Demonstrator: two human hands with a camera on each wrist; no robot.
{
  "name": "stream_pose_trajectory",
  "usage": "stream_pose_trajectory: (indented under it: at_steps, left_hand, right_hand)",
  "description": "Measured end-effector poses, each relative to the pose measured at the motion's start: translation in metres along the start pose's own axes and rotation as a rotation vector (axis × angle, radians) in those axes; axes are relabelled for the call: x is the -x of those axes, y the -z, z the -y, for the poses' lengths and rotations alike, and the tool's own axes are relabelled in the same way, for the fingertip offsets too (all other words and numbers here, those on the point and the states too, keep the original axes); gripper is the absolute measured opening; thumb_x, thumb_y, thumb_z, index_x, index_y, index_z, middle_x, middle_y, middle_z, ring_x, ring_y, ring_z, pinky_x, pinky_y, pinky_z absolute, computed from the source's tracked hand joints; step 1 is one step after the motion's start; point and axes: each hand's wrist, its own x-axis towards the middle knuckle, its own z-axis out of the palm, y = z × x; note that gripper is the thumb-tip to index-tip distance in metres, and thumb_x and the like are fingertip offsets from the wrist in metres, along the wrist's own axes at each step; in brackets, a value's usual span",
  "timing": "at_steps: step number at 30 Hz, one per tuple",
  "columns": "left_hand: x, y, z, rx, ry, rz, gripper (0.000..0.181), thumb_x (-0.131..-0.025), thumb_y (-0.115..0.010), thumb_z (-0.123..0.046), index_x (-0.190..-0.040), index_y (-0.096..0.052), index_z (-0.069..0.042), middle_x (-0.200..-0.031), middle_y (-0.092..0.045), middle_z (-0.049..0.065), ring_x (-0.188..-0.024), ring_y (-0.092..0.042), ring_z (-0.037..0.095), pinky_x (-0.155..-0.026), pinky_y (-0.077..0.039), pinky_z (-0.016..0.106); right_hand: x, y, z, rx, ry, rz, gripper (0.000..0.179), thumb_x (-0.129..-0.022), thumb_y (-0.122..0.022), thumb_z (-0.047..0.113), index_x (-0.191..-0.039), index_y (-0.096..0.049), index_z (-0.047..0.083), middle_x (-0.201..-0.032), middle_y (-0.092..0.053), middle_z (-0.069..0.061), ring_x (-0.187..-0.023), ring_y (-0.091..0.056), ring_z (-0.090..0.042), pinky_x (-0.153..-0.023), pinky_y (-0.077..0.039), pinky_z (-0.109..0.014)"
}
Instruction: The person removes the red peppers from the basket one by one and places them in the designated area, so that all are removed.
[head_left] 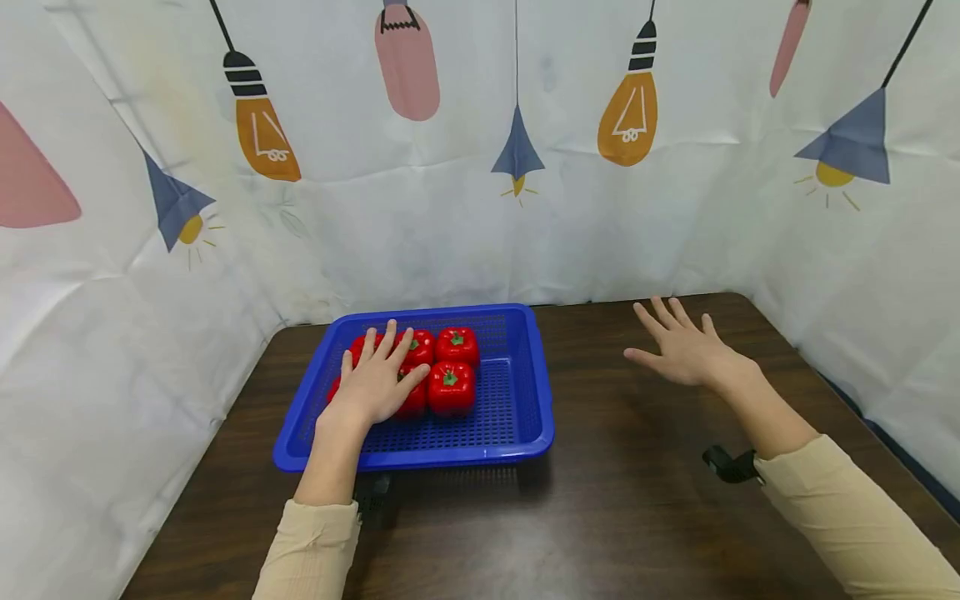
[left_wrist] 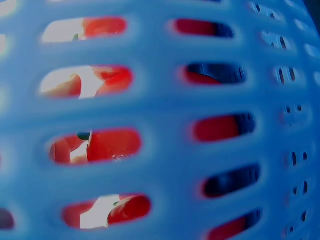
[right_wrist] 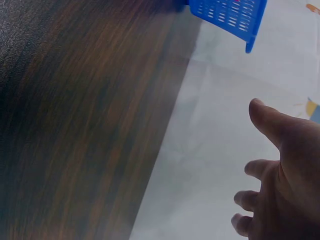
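A blue plastic basket [head_left: 480, 456] holds several glossy red bell peppers [head_left: 452, 388] with green stem tops, grouped in its left and middle part. My left hand [head_left: 372, 383] is stretched over the peppers with fingers spread, covering some of them in the head view. In the left wrist view the basket's slotted wall [left_wrist: 160, 115] fills the frame, and red peppers [left_wrist: 115, 145] show through its slots. To the right of the basket, my right hand [head_left: 686, 352] is held over the table with fingers spread and nothing in it.
The dark wood-grain table [head_left: 600, 517] has rounded back corners. White cloth [head_left: 450, 225] printed with lamps and bulbs hangs behind it and along both sides. A black strap [head_left: 729, 465] is on the right wrist. The basket's right part shows its bare mesh floor.
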Motion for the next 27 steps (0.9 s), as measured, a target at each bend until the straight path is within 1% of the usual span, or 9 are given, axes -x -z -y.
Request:
stream_pose_trajectory:
  at_steps: [8,16,27]
  left_hand:
    - [0.001,0.001,-0.002,0.002,0.002,0.008,0.077,-0.106,-0.044,-0.053,-0.165,-0.016,-0.011,-0.170,-0.001,0.018,-0.153,0.004,0.047,-0.115,0.002,0.073]
    - [0.002,0.002,-0.001,-0.002,0.002,-0.011,0.078,-0.106,-0.044,-0.053,-0.165,-0.016,-0.012,-0.170,-0.001,0.018,-0.153,0.004,0.046,-0.115,0.001,0.073]
    - [0.001,0.002,0.000,-0.004,-0.010,-0.004,0.078,-0.106,-0.044,-0.054,-0.165,-0.016,-0.012,-0.170,-0.002,0.018,-0.153,0.004,0.046,-0.115,0.001,0.073]
  right_hand:
    - [0.001,-0.002,-0.002,0.009,0.009,-0.015,0.094,-0.103,-0.043,0.066,-0.165,-0.005,0.006,-0.168,0.006,-0.026,-0.151,0.010,-0.048,-0.108,0.009,-0.079]
    - [0.001,0.004,0.002,0.029,0.009,-0.029,0.093,-0.103,-0.043,0.064,-0.165,-0.006,0.006,-0.168,0.008,-0.025,-0.152,0.013,-0.046,-0.109,0.008,-0.078]
    - [0.004,0.010,0.004,0.039,0.007,-0.035,0.093,-0.103,-0.042,0.064,-0.165,-0.005,0.007,-0.168,0.009,-0.025,-0.152,0.011,-0.046,-0.110,0.009,-0.077]
